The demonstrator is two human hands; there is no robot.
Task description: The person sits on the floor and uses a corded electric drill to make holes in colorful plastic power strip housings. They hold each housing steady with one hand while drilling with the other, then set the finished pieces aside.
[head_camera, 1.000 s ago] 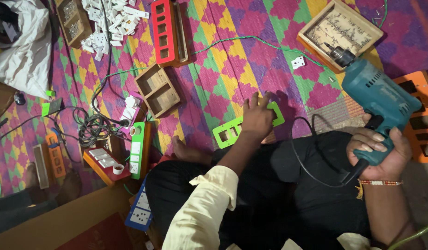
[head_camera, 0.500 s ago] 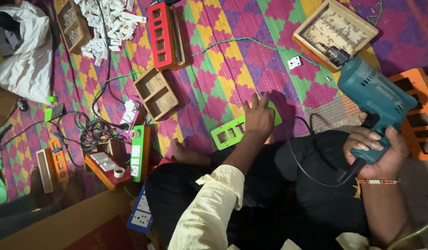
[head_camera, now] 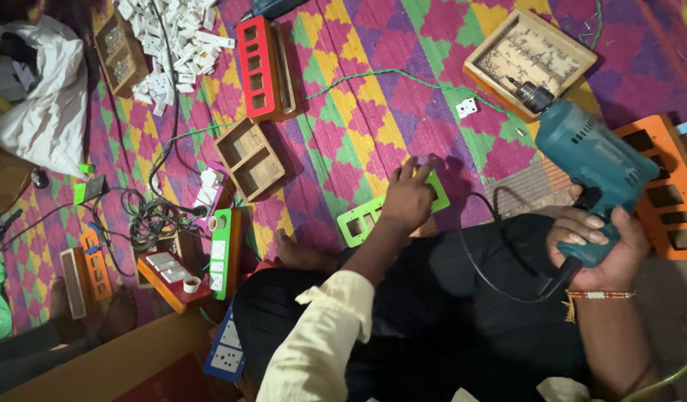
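My right hand (head_camera: 600, 246) grips the handle of a teal electric drill (head_camera: 592, 160), its bit pointing up-left toward a wooden tray of screws (head_camera: 527, 59). My left hand (head_camera: 410, 197) rests fingers-spread on a green plastic cover plate (head_camera: 362, 221) with rectangular cut-outs, lying on the patterned mat just past my knees. The drill's black cord (head_camera: 477, 268) loops across my dark-clothed lap.
An orange cut-out plate (head_camera: 667, 193) lies at the right. A red plate on a wooden box (head_camera: 260, 67), an open wooden box (head_camera: 250, 160), white switch parts (head_camera: 176, 41), assembled switch boards (head_camera: 224, 253) and tangled cables (head_camera: 146, 219) lie to the left. Another person's foot (head_camera: 120, 313) shows at lower left.
My view has shifted slightly. The drill and my right hand sit a little lower and left; my left hand stays on the green plate.
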